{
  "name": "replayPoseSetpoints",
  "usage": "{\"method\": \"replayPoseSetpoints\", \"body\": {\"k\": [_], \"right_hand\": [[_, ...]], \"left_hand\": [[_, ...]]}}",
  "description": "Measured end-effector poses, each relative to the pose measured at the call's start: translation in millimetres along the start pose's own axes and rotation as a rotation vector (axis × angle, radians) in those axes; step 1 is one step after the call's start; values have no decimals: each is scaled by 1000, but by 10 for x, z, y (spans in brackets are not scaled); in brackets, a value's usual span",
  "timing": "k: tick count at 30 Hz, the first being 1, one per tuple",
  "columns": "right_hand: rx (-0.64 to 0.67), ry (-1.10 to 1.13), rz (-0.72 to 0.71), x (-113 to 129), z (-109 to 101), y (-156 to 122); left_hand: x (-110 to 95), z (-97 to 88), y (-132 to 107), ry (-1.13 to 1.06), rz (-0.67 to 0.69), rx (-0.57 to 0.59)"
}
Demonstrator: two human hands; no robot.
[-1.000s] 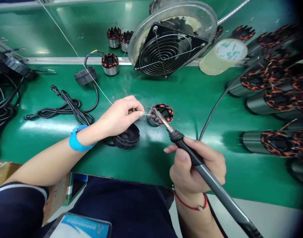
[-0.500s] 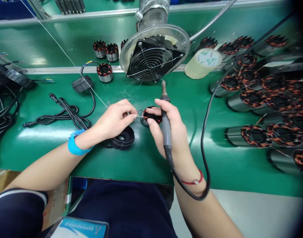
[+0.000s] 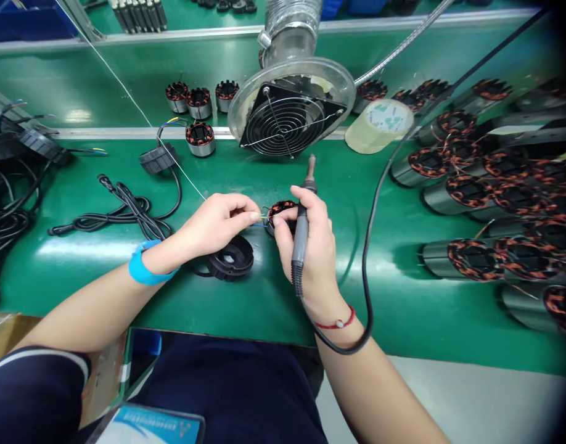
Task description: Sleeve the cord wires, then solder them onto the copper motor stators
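Note:
My left hand (image 3: 221, 223) is closed in a pinch on thin coloured wires (image 3: 263, 217) beside a copper-wound motor stator (image 3: 279, 209). A thin pale strand (image 3: 184, 172) runs from the upper left down to this hand. My right hand (image 3: 317, 250) is wrapped round a soldering iron (image 3: 300, 235), its tip pointing up and away. The thumb and a finger of that hand also touch the stator, partly covering it. Just below my left hand lies a round black housing (image 3: 232, 259) with a cable.
A fan (image 3: 283, 123) on a duct hangs ahead over the bench. Many stators (image 3: 468, 259) stand along the right, near a tape roll (image 3: 380, 126). Coiled black cables (image 3: 121, 209) lie on the left. The iron's cord (image 3: 367, 259) loops past my right wrist.
My right hand has closed in on the stator, with its thumb and finger drawn together there. The iron has tilted slightly. Blue and yellow wires now show at my left fingertips.

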State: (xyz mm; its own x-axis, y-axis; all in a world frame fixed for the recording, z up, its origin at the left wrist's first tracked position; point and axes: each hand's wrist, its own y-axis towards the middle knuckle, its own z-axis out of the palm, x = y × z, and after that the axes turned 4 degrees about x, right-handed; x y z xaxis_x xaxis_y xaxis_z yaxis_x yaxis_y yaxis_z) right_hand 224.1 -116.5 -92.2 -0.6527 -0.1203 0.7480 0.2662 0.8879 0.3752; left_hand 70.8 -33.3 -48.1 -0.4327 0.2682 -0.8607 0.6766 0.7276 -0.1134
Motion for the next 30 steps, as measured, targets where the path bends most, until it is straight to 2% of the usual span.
{"method": "replayPoseSetpoints", "body": {"k": [3,5,9,11,15,18,21,25,30], "right_hand": [[-70,29,-65,-8,7,-64],[-59,19,-133,3,-2,-93],[-51,33,-197,44,-17,-105],[-54,70,-204,55,-19,-99],[-55,144,-202,51,-20,-85],[-54,206,-192,34,-16,-70],[-39,204,-214,13,-11,-53],[-42,158,-265,5,-22,-42],[-42,158,-212,50,-46,-66]], "left_hand": [[-28,13,3,-185,-107,32],[-45,23,4,-253,-128,49],[-55,51,-4,-242,-117,42],[-59,69,-20,-163,-57,-21],[-96,94,-75,99,170,-191],[-115,108,-110,272,321,-180],[-97,138,-125,430,417,-179],[-65,171,-129,555,475,-210],[-88,142,-153,624,477,-147]]}}
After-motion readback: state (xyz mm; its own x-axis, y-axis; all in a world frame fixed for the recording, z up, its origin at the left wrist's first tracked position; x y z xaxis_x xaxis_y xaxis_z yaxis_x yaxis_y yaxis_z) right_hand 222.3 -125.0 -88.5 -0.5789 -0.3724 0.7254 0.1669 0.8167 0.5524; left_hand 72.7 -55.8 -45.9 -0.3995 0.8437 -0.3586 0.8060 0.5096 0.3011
